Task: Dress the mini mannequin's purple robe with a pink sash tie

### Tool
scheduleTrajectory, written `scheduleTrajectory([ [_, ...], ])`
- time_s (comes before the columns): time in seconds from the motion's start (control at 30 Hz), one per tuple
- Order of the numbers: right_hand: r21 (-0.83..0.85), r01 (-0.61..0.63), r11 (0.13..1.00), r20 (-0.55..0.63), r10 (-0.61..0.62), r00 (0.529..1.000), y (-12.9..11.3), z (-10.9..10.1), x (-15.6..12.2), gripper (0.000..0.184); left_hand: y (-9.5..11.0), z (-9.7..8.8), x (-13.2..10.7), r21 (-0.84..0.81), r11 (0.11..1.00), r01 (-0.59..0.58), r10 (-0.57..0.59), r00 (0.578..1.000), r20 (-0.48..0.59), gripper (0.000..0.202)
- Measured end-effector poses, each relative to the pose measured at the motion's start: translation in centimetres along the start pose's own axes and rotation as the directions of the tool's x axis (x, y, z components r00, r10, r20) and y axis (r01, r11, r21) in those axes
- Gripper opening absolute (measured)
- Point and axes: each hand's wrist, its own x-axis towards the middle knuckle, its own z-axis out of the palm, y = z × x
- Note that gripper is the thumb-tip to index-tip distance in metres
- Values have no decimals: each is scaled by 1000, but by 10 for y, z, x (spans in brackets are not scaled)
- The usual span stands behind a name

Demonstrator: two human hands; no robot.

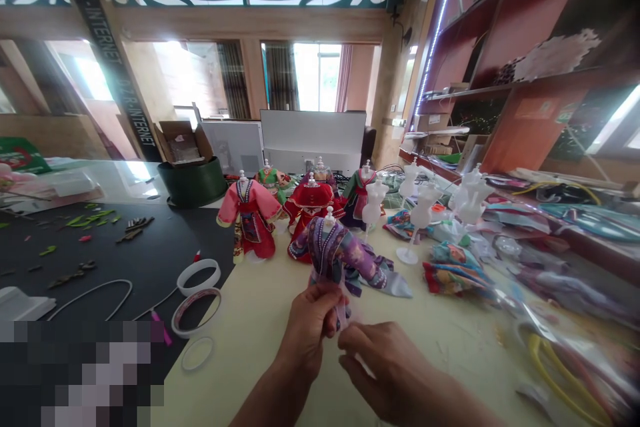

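Observation:
A small white dress-form mannequin wearing a purple patterned doll robe stands tilted in front of me. Around the lower part of the robe, the fingers of my left hand are closed. Just to the right, my right hand has its thumb and fingers drawn together beside a sheer pale strip at the robe's waist. Whether the strip runs into those fingers is blurred. Behind the robe are a red doll dress and a pink-and-red doll robe, both on mannequins.
Bare white mannequins stand to the right, near folded colourful fabric. Tape rolls lie at the left on the mat's edge. Yellow-handled scissors are at the lower right. A green round container holds an opened cardboard box.

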Motion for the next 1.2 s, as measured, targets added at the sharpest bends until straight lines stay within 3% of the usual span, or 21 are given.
scheduleTrajectory([
  [0.07, 102, -102, 990, -136, 116, 984, 5, -5, -3, 7, 0, -1, 0, 2, 1000, -4, 4, 1000, 4, 24],
  [0.17, 230, -289, 929, -319, 352, 880, 17, -6, 3, 12, 2, 0, 0, 7, 1000, -1, 1, 1000, 10, 20],
  [0.23, 307, -363, 880, -285, 449, 847, 25, -1, 12, 9, 3, 0, -1, 1, 1000, 12, -12, 1000, 9, 19],
  [0.33, 462, -365, 808, -144, 475, 868, 32, 9, 26, 23, 4, 1, -2, -7, 1000, 26, -26, 1000, 0, 21],
  [0.47, 588, -335, 736, -84, 468, 880, 35, 16, 34, 13, 4, 0, -3, 25, 1000, 9, -8, 1000, -14, 19],
  [0.6, 695, -421, 583, 10, 578, 816, 30, 9, 32, 19, 3, 0, -3, 52, 998, -22, 23, 1000, -11, 17],
  [0.8, 880, -296, 373, 28, 580, 814, 19, 5, 35, 21, 1, 3, -5, 78, 996, -44, 45, 999, -6, 15],
  [0.9, 897, -256, 359, -3, 585, 811, 18, 5, 39, 23, 2, 4, -7, 85, 995, -57, 56, 998, 9, 16],
  [1.1, 884, -208, 419, -74, 563, 823, 18, 4, 43, 24, -1, 3, -6, 75, 995, -58, 57, 998, 16, 16],
  [1.2, 834, -216, 507, -129, 561, 818, 20, 7, 44, 23, -1, 3, -7, 74, 996, -54, 52, 998, 34, 17],
])
